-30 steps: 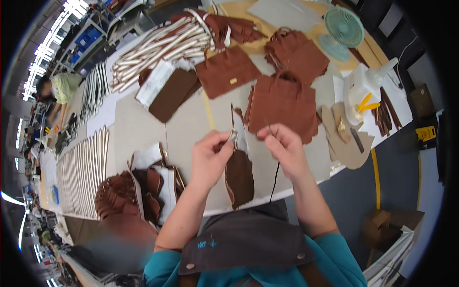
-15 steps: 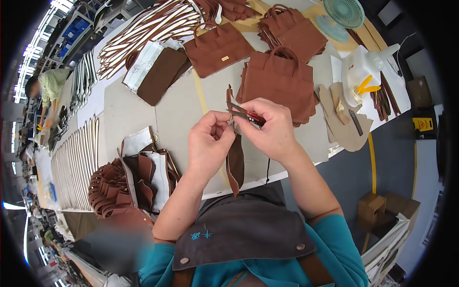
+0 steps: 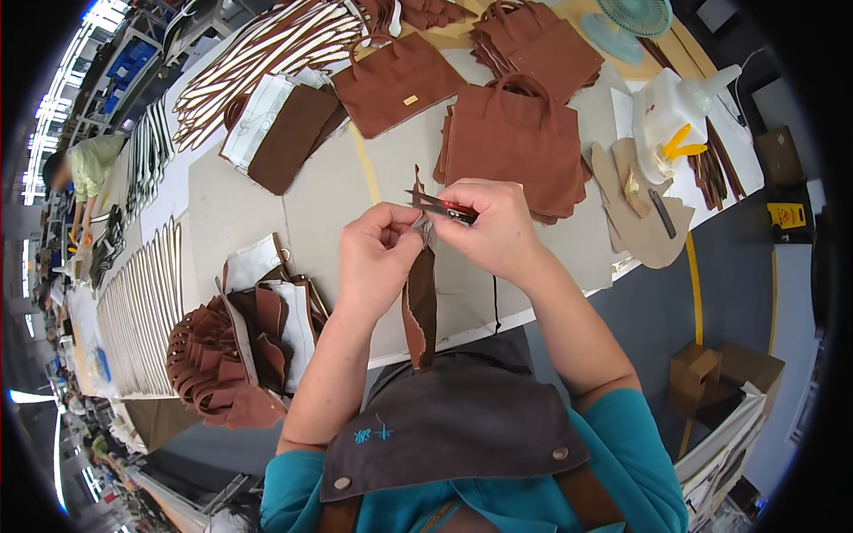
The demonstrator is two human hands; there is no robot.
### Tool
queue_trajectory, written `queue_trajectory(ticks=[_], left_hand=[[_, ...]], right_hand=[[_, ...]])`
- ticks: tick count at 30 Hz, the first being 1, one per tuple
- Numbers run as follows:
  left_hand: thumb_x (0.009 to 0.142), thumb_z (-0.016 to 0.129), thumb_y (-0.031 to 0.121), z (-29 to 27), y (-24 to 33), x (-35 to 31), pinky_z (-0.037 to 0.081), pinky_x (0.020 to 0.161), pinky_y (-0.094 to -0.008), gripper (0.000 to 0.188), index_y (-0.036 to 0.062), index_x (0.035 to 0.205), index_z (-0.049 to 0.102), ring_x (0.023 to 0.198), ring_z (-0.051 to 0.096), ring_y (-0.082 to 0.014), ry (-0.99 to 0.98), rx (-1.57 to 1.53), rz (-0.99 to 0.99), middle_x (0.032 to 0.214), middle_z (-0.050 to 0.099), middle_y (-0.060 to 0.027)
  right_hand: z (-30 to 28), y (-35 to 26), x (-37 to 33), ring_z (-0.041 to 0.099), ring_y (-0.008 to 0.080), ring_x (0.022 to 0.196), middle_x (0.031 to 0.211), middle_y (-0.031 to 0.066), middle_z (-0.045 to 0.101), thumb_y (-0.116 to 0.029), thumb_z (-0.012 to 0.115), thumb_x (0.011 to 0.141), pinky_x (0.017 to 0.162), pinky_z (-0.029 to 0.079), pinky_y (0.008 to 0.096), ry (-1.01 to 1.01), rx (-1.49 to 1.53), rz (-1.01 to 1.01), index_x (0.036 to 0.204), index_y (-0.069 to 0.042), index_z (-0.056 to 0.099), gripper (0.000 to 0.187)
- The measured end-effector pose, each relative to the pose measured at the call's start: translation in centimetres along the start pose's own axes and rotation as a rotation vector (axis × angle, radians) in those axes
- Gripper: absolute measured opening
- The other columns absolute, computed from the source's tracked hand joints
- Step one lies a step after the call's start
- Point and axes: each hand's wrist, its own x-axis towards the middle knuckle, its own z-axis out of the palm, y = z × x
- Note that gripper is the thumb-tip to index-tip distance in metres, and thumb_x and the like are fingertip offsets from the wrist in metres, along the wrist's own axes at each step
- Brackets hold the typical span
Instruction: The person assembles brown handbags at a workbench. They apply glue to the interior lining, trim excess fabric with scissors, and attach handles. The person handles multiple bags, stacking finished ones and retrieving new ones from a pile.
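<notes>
My right hand (image 3: 499, 229) is closed around small red-and-black thread snips (image 3: 458, 211), their blades parted and pointing left. Between the fingertips of my left hand (image 3: 375, 253), a narrow brown leather strip (image 3: 419, 311) is pinched. It hangs down toward my apron, and its thin upper end sticks up past the blades. Right by my left fingertips, the blades reach the strip; whether they touch it I cannot tell. A small pale bit shows at the pinch, too small to name.
Brown leather bag panels with handles (image 3: 511, 147) lie stacked beyond my hands. To the left sit folded bag pieces (image 3: 289, 329) and a heap of brown leather parts (image 3: 209, 355). A white plastic bottle (image 3: 662, 120), yellow-handled snips (image 3: 680, 144) and a dark-handled tool (image 3: 662, 213) are at right.
Both hands have shifted slightly left with the strip and the snips. The view has also moved a little. Both grips look the same.
</notes>
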Motion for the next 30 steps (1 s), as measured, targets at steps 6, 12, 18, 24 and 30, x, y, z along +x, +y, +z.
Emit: queue_trajectory(ticks=[6,12,18,24,30], left_hand=[[0.086,0.063,-0.001,-0.5,0.0,0.0,0.043,0.058,-0.0175,0.012,-0.0020,0.097,0.067,0.065,0.054,-0.0019,0.014,-0.150,-0.050,0.076,0.063,0.0016],[0.088,0.062,-0.001,-0.4,0.0,-0.4,0.044,0.059,-0.0170,0.012,-0.0017,0.100,0.066,0.067,0.055,-0.0016,0.042,-0.204,-0.004,0.078,0.063,0.0014],[0.088,0.062,-0.002,0.0,0.3,-0.8,0.044,0.060,-0.0173,0.011,-0.0013,0.098,0.066,0.067,0.055,-0.0015,0.036,-0.184,0.065,0.078,0.064,0.0018],[0.088,0.062,-0.003,0.4,0.4,-0.9,0.046,0.060,-0.0187,0.012,-0.0015,0.099,0.066,0.067,0.058,-0.0028,0.021,-0.106,0.130,0.077,0.065,0.0009],[0.088,0.062,-0.004,0.6,0.3,-1.0,0.047,0.061,-0.0194,0.011,-0.0023,0.097,0.067,0.071,0.065,-0.0056,0.018,-0.105,0.163,0.082,0.065,-0.0017]], right_hand=[[0.6,0.4,-0.5,0.050,0.0052,0.058,0.077,-0.0004,0.064,-0.016,0.066,0.091,0.053,0.039,0.0215,0.082,0.294,0.099,0.097,0.001,0.069,0.018],[-1.0,-1.3,-3.4,0.034,0.0024,0.058,0.068,-0.0042,0.049,-0.043,0.043,0.103,0.050,0.026,0.0197,-0.283,0.822,0.513,0.107,-0.002,0.064,0.046],[-0.6,-1.4,-3.9,0.028,0.0017,0.053,0.067,-0.0054,0.042,-0.041,0.045,0.103,0.044,0.019,0.0188,-0.280,0.845,0.613,0.105,0.000,0.064,0.046],[-0.7,-1.2,-4.0,0.028,0.0018,0.053,0.066,-0.0053,0.042,-0.043,0.045,0.103,0.044,0.020,0.0189,-0.291,0.853,0.601,0.103,0.000,0.065,0.047],[-0.5,-1.0,-4.2,0.028,0.0021,0.053,0.066,-0.0051,0.042,-0.043,0.045,0.102,0.044,0.019,0.0193,-0.251,0.864,0.589,0.103,0.000,0.065,0.047]])
